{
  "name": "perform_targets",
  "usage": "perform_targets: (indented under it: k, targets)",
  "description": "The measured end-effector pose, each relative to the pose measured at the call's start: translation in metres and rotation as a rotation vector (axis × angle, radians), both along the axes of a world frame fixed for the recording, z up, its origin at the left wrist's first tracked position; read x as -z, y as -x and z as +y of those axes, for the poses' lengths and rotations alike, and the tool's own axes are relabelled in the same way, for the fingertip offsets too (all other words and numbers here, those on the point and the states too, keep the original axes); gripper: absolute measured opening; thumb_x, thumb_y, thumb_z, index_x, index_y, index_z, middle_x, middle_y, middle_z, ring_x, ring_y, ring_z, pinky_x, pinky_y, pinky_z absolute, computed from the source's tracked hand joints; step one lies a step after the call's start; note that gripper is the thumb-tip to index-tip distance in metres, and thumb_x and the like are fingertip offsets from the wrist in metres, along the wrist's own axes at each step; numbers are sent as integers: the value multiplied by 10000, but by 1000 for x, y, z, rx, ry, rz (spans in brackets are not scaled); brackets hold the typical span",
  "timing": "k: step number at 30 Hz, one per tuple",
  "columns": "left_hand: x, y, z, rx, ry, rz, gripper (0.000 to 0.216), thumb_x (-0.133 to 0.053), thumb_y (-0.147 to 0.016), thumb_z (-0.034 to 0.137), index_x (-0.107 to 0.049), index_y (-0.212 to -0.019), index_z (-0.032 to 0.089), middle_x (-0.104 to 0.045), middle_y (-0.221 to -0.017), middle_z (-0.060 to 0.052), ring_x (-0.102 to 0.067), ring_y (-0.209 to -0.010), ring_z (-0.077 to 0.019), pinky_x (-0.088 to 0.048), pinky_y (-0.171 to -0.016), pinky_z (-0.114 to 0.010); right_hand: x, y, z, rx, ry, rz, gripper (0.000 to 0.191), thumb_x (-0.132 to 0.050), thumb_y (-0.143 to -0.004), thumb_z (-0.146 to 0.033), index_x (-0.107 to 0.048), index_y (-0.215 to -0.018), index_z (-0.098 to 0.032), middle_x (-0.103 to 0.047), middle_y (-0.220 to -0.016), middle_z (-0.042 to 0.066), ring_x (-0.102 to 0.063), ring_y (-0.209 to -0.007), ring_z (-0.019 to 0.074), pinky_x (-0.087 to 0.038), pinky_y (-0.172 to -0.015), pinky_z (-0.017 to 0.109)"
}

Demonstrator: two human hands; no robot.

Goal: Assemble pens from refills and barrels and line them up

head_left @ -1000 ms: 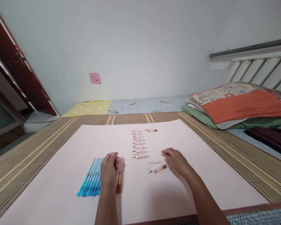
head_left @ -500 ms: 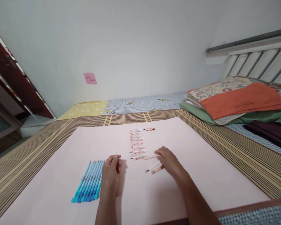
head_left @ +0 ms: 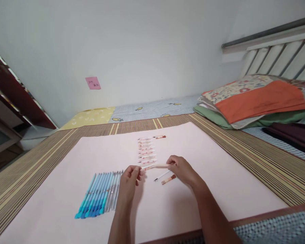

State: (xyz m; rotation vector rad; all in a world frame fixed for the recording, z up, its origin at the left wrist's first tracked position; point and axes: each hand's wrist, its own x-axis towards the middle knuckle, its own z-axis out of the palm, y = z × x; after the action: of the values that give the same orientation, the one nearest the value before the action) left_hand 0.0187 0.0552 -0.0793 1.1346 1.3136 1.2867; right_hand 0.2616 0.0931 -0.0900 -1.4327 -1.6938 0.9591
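Observation:
My left hand [head_left: 129, 181] pinches the left end of a pale pink patterned pen barrel [head_left: 157, 166]. At the barrel's other end, the closed fingers of my right hand [head_left: 184, 171] grip it. Just below lie a white pen refill [head_left: 162, 175] with a dark tip and a short peach pen piece [head_left: 168, 179] with a brown end, partly beside my right hand. Beyond the barrel, thin white refills and pink patterned pen parts [head_left: 146, 149] form a column. Left of my left hand, blue gel pens [head_left: 93, 193] lie in a slanted row, with clear-bodied pens [head_left: 112, 195] alongside, partly hidden by that hand.
A pink sheet [head_left: 56, 189] covers the striped mat [head_left: 22, 189]. Another brown-ended pen piece [head_left: 160, 137] lies at the column's top. Folded bedding [head_left: 264, 101] is stacked at the right, near a white headboard [head_left: 277, 64]. A pink note [head_left: 93, 83] hangs on the wall.
My left hand has moved right and up from beside the blue pens to the barrel's left end, uncovering clear pens. My right hand keeps hold of the barrel. The view has shifted slightly.

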Motion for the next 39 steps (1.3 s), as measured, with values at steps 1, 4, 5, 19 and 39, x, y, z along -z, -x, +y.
perform_targets:
  k: [1, 4, 5, 19, 39]
  targets:
    - [-1, -1, -1, 29, -12, 21, 368, -649, -822, 531, -691, -930, 182, -713, -865, -53, -613, -758, -166, -435, -612, -244, -5, 0, -4, -34, 57, 112, 52, -589, -785, -179, -639, -787, -192, -593, -805, 13, -552, -769, 168, -518, -686, 306]
    - [-6, -4, -3, 145, -59, 70, 413, -654, -837, 519, -720, -1112, 218, -724, -1135, -88, -632, -1063, -243, -481, -829, -309, -20, 8, -15, -193, 195, 375, 77, -675, -757, -243, -653, -780, -173, -574, -726, -8, -572, -724, 163, -568, -656, 328]
    - [-8, -6, -4, 186, -66, 85, 414, -664, -835, 507, -727, -1131, 224, -727, -1135, -88, -630, -1073, -249, -476, -850, -315, -23, 12, -17, -236, 220, 414, 102, -700, -750, -258, -664, -786, -169, -583, -723, -7, -586, -729, 165, -576, -662, 333]
    - [-11, -5, -7, 305, 81, -245, 290, -688, -848, 440, -602, -892, 166, -703, -756, -56, -484, -549, -102, -351, -548, -225, 17, 7, 3, 52, -146, -194, 271, -535, -823, -128, -715, -1016, -193, -667, -1125, 89, -573, -1104, 234, -428, -986, 364]
    - [-8, -3, -6, 207, 241, -643, 269, -760, -753, 261, -627, -949, 135, -758, -878, -126, -676, -679, -168, -535, -707, -304, 14, 16, 7, -6, -60, -573, 157, -568, -787, -54, -625, -789, -200, -610, -1011, 55, -501, -936, 210, -309, -785, 317]
